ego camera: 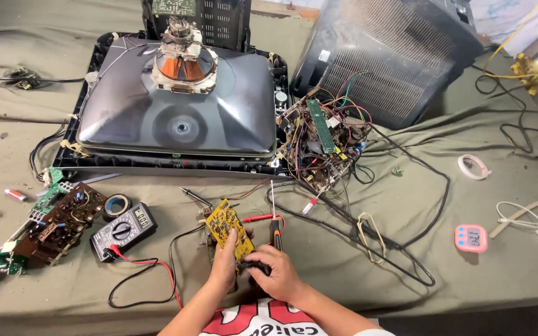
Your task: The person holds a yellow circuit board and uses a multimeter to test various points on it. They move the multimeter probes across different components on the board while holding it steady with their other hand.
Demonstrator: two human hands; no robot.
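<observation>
My left hand (224, 261) grips a small yellow circuit board (228, 227), held tilted above the table near the front edge. My right hand (275, 274) is closed around a black probe handle at the board's lower right corner. A red probe (258, 218) and a thin metal-tipped tool with an orange and black grip (274, 225) lie just behind the board. A grey multimeter (123, 230) with red and black leads rests to the left.
A picture tube face down in its black frame (179, 109) fills the back. A wired main board (319, 143) and a black rear housing (387, 56) sit to the right. Brown and green circuit boards (57, 224), a tape roll (117, 204), a pink timer (471, 238) lie about.
</observation>
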